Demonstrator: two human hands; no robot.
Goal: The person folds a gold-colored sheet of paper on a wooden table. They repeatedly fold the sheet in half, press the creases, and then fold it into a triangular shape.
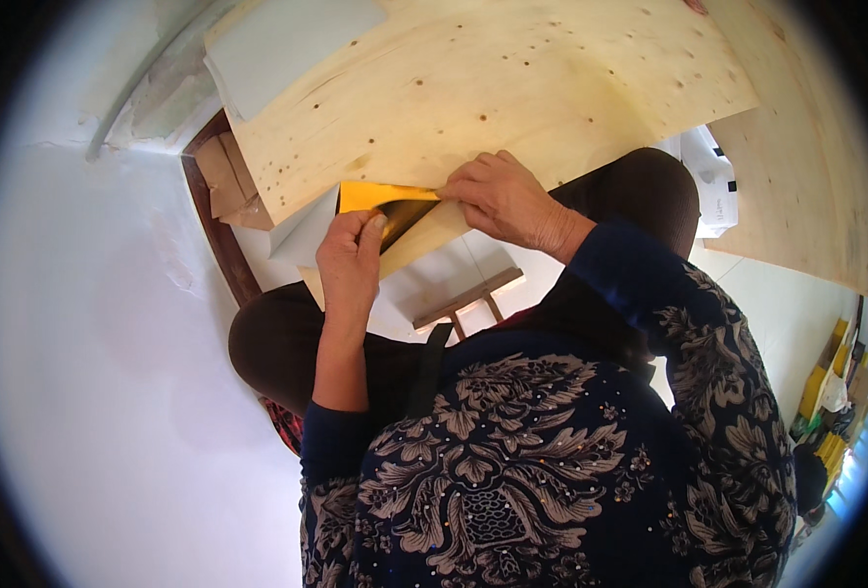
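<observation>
A folded sheet with a bright yellow face point(380, 196) and a dark, shiny side lies at the near edge of the wooden table point(434, 108). My left hand point(348, 257) pinches its near edge between thumb and fingers. At the sheet's right end, the fingertips of my right hand point(503, 201) are closed on it, with the other fingers curled. The sheet stands partly raised between both hands. A whitish-grey sheet point(302, 230) sticks out to the left of the yellow one; whether the two are joined I cannot tell.
White paper sheets point(287, 49) lie at the table's far left. Brown cardboard point(226, 181) sits beside the table against the white wall point(91, 343). Below is a small wooden frame point(468, 299), between my knees. White packages point(713, 181) stand at the right, with yellow items point(826, 382) further down.
</observation>
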